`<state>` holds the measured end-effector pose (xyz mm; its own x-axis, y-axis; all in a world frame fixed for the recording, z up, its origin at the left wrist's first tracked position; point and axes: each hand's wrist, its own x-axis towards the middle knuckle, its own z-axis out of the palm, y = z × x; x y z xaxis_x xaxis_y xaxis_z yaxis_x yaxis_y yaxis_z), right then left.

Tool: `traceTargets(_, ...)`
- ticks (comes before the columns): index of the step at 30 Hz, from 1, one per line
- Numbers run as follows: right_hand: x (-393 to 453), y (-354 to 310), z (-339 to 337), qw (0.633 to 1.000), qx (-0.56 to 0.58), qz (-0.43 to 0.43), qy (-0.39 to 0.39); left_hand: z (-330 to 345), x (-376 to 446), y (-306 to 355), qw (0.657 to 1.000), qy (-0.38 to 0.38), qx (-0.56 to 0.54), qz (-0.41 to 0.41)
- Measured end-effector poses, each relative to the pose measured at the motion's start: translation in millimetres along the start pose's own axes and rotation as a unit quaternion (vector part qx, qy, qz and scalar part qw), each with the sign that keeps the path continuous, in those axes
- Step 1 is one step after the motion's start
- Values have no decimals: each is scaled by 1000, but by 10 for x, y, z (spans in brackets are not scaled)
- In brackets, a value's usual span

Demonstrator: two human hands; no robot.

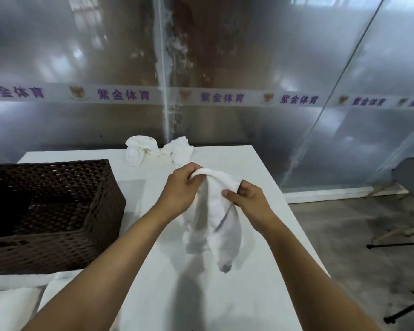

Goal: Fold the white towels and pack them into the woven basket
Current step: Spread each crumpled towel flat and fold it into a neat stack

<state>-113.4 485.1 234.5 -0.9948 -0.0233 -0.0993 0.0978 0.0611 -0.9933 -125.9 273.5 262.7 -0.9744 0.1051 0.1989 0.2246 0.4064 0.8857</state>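
Observation:
A white towel hangs crumpled above the white table, held up by both hands. My left hand grips its top edge, fingers curled over the cloth. My right hand pinches the towel's upper right edge between thumb and fingers. The towel's lower end dangles close to the tabletop. Two more crumpled white towels lie at the table's far edge. The dark brown woven basket stands on the table's left side, and its visible interior looks bare.
White folded cloth lies at the near left, below the basket. A frosted glass wall stands behind the table. On the floor to the right are a grey chair and black tripod legs.

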Motion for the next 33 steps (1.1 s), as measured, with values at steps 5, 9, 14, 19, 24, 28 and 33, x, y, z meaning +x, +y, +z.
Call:
traceTargets(5,83,-471,125,987,-40,-111,108,-269,-39,8,999,28,25,28)
traceTargets(9,60,-928,226,972,-71,-202,99,-341,-12,78,999,21,27,6)
traceTargets(14,58,-1274,339,957,-151,-248,22,-449,154,538,996,-16,-56,68)
traceTargets(19,22,-1456,247,965,-146,-213,-51,-562,257,774,993,32,-28,108)
traceTargets(24,191,-1520,-179,926,-334,-33,-176,-670,458,815,992,51,-13,114)
traceTargets(28,599,-1415,-653,838,-524,36,-147,-783,787,762,990,95,9,108)
traceTargets(33,1207,-1694,-1207,849,-528,-6,-23,-1020,1407,726,987,143,-6,69)
